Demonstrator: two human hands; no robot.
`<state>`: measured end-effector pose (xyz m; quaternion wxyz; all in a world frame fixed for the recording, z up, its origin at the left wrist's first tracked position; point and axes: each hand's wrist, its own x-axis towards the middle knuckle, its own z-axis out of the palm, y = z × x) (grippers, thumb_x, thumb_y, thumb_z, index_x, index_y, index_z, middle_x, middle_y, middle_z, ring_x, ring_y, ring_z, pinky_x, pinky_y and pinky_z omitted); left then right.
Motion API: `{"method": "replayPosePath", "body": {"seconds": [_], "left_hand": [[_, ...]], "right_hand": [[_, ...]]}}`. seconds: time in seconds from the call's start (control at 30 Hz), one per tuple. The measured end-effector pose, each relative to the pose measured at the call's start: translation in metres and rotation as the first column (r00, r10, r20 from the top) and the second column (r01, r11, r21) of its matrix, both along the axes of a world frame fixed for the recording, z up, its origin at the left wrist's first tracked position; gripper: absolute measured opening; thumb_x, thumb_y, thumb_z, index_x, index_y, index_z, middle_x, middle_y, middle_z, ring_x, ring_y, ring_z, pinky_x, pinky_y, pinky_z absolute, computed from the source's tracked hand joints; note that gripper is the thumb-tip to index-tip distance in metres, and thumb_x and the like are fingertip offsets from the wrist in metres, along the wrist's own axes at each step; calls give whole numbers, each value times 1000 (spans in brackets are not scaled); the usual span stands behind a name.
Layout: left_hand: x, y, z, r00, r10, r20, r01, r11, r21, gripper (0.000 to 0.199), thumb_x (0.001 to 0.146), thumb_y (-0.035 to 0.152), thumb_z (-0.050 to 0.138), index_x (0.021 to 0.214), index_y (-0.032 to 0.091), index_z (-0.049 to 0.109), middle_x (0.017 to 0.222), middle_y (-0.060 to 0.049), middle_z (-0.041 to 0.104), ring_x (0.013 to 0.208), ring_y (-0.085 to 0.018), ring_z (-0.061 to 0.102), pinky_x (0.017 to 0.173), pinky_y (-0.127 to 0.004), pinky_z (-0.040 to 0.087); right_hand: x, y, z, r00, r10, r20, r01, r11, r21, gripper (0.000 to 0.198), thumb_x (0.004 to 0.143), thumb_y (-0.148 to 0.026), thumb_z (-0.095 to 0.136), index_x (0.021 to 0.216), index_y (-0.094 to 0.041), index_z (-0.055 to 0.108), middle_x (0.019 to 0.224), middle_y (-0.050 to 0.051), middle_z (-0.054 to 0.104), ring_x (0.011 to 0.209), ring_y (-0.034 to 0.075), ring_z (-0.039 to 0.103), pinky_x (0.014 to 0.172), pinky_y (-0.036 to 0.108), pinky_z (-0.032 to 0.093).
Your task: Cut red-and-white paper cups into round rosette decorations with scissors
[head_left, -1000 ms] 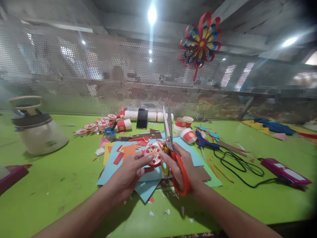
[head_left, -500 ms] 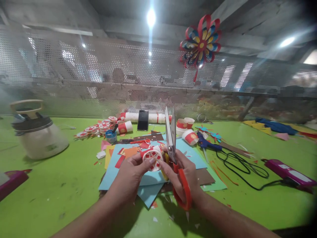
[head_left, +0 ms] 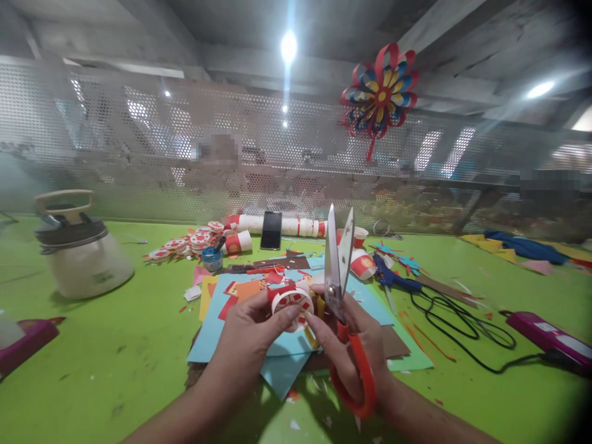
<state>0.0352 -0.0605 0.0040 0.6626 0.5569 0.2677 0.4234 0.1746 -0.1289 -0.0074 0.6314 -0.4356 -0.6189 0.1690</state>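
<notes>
My left hand (head_left: pixel 247 339) pinches a small red-and-white paper cup (head_left: pixel 292 300), its round white base turned toward me. Red pieces show on that base, and my left thumb presses on it. Scissors (head_left: pixel 333 291) with orange handles hang on my right hand (head_left: pixel 365 339), their parted blades pointing up and away from the cup. The right thumb and fingertips also reach the cup's right edge. Something yellow (head_left: pixel 311 338) shows just under the cup, partly hidden. Light blue paper sheets (head_left: pixel 208 336) lie below both hands.
A blue glue gun (head_left: pixel 393 276) with a black cord lies at right, by a purple power strip (head_left: pixel 548 336). Behind stand a phone (head_left: pixel 271 230), paper cups (head_left: pixel 238 243) and a glue pot (head_left: pixel 212 259). A spray bottle (head_left: pixel 87 262) is at left.
The cup and both hands sit slightly lower and further right in view, as does the whole scene. The scissors have swung a little, and their blades look wider apart.
</notes>
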Motion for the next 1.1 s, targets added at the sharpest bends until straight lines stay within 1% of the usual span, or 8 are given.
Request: {"method": "replayPosePath", "body": {"seconds": [0.17,0.3,0.43,0.53,0.63,0.77,0.97,1.1], "left_hand": [[-1,1,-2,998,-46,39,47,998,-30,22,69,33,78,86,19,75,86,-6,74,80,-20,63,77,-32,47],[-1,-1,0,996,-65,60,67,997,-37,19,73,32,76,86,18,75,88,-7,75,82,-19,64,78,-30,47],[0,-1,-1,995,-67,72,72,994,-80,22,71,31,78,88,17,75,88,-7,75,77,-17,65,75,-28,48],[2,0,-2,995,-42,96,53,992,-117,24,68,28,81,89,18,75,85,-6,76,76,-16,66,74,-27,50],[2,0,-3,990,-58,129,75,988,-133,21,69,26,80,88,19,75,85,-5,76,76,-16,67,76,-26,51],[2,0,-3,987,-71,143,91,987,-134,20,72,25,78,91,19,74,87,-4,75,76,-15,66,75,-26,51],[3,5,1,980,-68,187,104,977,-185,14,74,20,75,87,15,73,86,-6,74,78,-15,66,77,-24,52],[1,13,3,985,-19,173,61,970,-237,17,74,19,74,90,12,72,90,-8,73,80,-17,67,78,-27,53]], "right_hand": [[1,-1,0,1000,28,-13,-27,1000,5,32,89,-16,59,119,-28,54,106,2,65,98,18,64,90,31,51],[0,-2,2,999,34,-32,-34,999,8,32,89,-17,59,118,-26,54,93,1,63,92,18,64,81,29,54],[0,-3,4,1000,-2,-18,2,1000,-1,29,88,-17,59,115,-27,56,93,1,63,97,19,63,76,25,54],[0,-4,6,1000,2,-6,-2,1000,13,33,87,-15,59,117,-27,55,93,0,64,89,16,64,73,24,54],[-1,-4,7,999,27,-38,-26,999,21,34,86,-15,59,117,-26,54,94,0,66,82,14,64,75,24,55],[-1,-1,6,994,51,-96,-55,997,-45,31,86,-18,61,116,-24,54,95,1,66,83,15,63,77,27,54],[4,1,5,991,33,-129,-50,990,-129,28,86,-25,62,114,-23,56,86,0,63,76,15,64,71,28,54],[6,4,6,970,72,-230,-127,965,-232,30,86,-30,62,114,-20,55,78,0,64,72,18,67,72,33,55]]}}
